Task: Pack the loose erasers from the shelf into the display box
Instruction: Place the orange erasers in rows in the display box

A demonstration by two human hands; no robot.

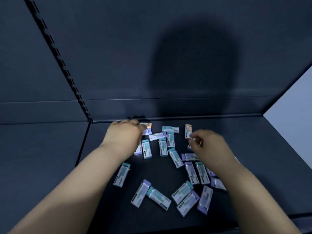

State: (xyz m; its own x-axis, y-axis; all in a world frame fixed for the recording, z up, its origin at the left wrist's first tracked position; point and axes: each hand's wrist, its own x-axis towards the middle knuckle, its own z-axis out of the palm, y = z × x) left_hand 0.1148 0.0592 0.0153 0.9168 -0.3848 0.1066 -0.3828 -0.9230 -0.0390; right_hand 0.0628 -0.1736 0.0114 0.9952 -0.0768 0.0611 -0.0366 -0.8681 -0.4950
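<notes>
Erasers (175, 159): lay scattered on the dark shelf (50, 149); no display box in view.
Left hand (125, 135): curled over far erasers, grip hidden.
Right hand (208, 143): pinched something small beside an orange-capped eraser (187, 132).
Advice: gather several, aligned lengthwise.

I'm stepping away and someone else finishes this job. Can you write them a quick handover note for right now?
Left hand: reaching at the shelf's back edge over an orange-capped eraser; grip unclear.
Right hand: fingers curled beside the upright orange-capped eraser; whether it holds anything is unclear.
Erasers: all loose, scattered on the dark shelf, teal- and purple-capped.
Display box: not in view.
Done: nothing visibly packed. Left: all of it.
</notes>
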